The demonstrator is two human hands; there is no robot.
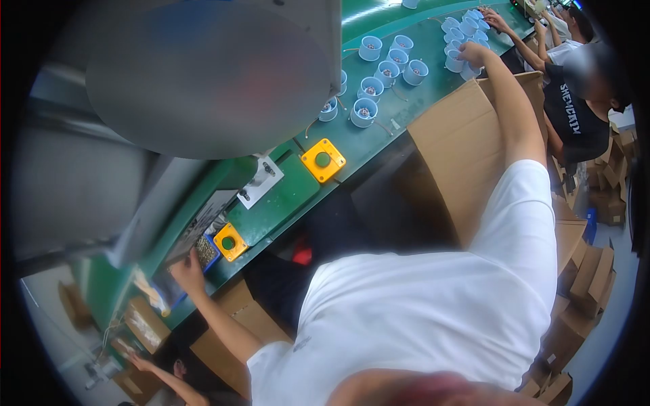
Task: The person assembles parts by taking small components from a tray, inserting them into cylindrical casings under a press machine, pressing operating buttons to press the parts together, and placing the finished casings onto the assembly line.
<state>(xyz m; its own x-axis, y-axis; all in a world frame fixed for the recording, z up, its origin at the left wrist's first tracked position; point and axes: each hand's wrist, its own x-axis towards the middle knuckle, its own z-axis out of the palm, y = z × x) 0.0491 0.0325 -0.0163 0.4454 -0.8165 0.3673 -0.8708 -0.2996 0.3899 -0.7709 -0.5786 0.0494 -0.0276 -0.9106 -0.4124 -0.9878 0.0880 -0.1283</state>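
My right hand [475,55] reaches out to a crowd of light blue plastic cups on the green table. Its fingers are closed on the rim of one light blue cup [454,62]. My left hand [187,272] is at a blue tray [212,254] of small metal parts, on the other side of the bench. Its fingers are partly apart; whether a small part touches them is too small to make out. Between my hands are two yellow button boxes with green buttons, a nearer one [231,242] and a farther one [323,160].
Several more light blue cups [364,113] with wires stand on the green table [423,101]. A large grey machine [210,74] overhangs the bench. An open cardboard box [457,135] is under my right arm. Co-workers [575,115] work at the far right, another person's hand [141,362] lower left.
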